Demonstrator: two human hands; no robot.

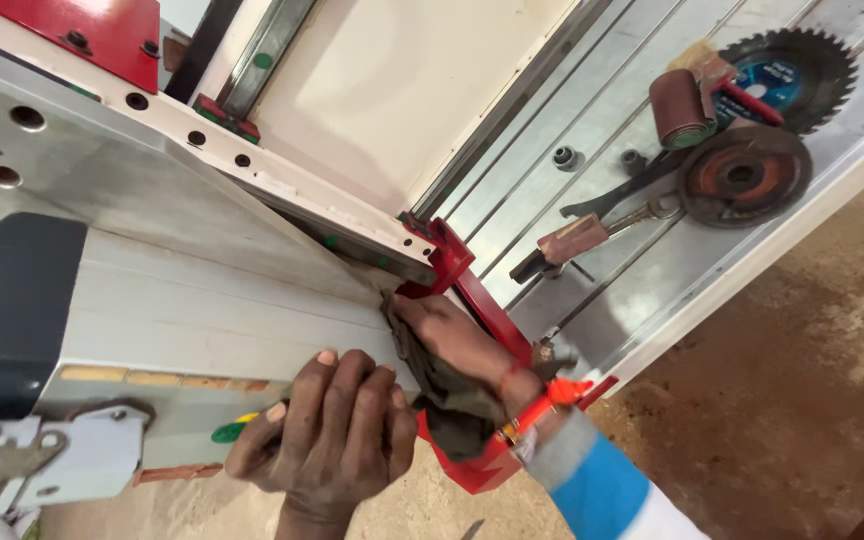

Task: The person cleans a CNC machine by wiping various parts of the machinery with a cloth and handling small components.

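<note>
My left hand (337, 435) comes up from the bottom edge, its fingers curled over the lower edge of a long grey machine housing (202, 310). My right hand (452, 335), in a blue and white sleeve with an orange thread at the wrist, presses a dark rag (452, 405) against the end of that housing. This is next to a red metal bracket (452, 260). The rag hangs down below the right palm. The housing has a black end section (7, 310) at the left.
A grooved aluminium table (592, 110) at the upper right carries a toothed saw blade (802, 55), a rusty disc (742, 175), a sandpaper roll (680, 110) and a spanner (617, 195). A brown dirt floor (802, 380) lies at the right. A cream panel (392, 90) lies behind.
</note>
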